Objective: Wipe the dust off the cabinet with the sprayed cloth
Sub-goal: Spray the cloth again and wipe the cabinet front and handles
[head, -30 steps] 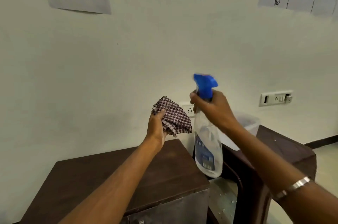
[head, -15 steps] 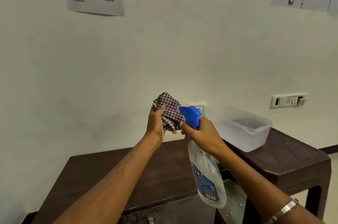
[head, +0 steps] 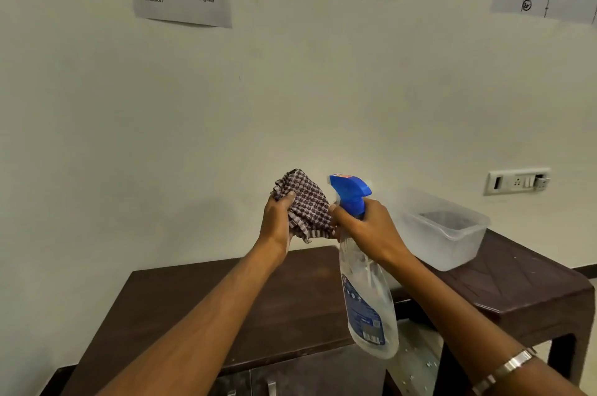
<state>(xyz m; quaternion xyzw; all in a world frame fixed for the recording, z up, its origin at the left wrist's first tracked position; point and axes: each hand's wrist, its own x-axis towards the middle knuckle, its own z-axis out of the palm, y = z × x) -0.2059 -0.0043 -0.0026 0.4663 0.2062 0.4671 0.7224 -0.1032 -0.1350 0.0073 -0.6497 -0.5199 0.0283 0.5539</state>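
Cabinet (head: 200, 308): dark brown, at 6 o'clock below both raised arms.
Spray bottle (head: 366, 298): clear, blue-headed, right hand (head: 371, 227) fingers wrapped round its neck.
Cloth (head: 305, 205): checked, bunched above the cabinet, left hand (head: 277, 221) fingers gripping it, nozzle just beside at 3 o'clock.

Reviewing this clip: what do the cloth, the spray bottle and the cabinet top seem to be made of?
Cloth: woven fabric, probably cotton, going by its checked weave, soft folds and striped edge in the left hand.
Spray bottle: clear, glossy plastic body you can see through, with an opaque blue plastic trigger head; the right hand grips its neck.
Cabinet top: dark brown, matte, wood or laminate; grain unclear.
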